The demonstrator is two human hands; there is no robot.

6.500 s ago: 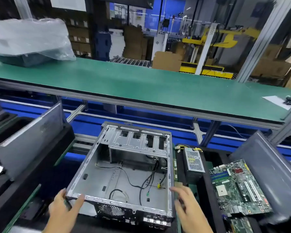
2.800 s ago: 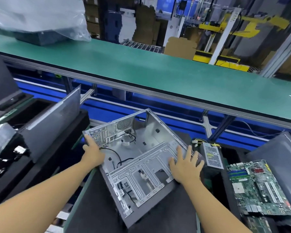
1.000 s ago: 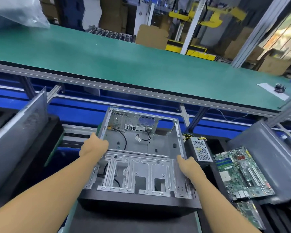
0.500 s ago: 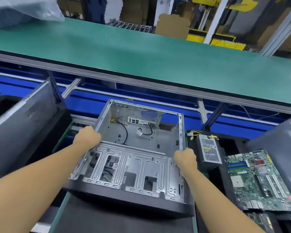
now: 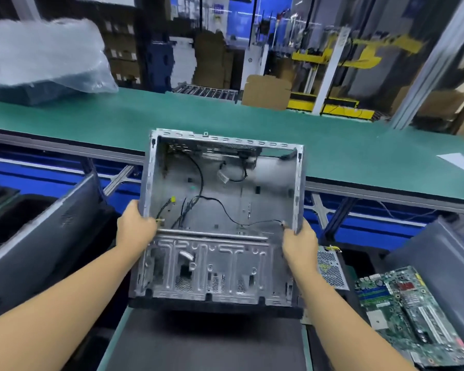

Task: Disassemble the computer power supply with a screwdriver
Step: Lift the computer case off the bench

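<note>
An empty grey computer case, open side towards me, hangs tilted up in the air above the dark work mat. Loose black cables lie inside it. My left hand grips its left side wall. My right hand grips its right side wall. The silver power supply, with a perforated top and yellow wires, lies apart from the case in a black bin to the right, partly hidden by my right forearm. No screwdriver shows.
A green motherboard lies at the right beside a grey side panel. Another grey panel leans in a bin at the left. A green conveyor belt runs behind the case, with a plastic-wrapped item at its far left.
Both hands have lifted the case off the mat and tipped its far end upward towards the conveyor. The grip on both side walls is unchanged.
</note>
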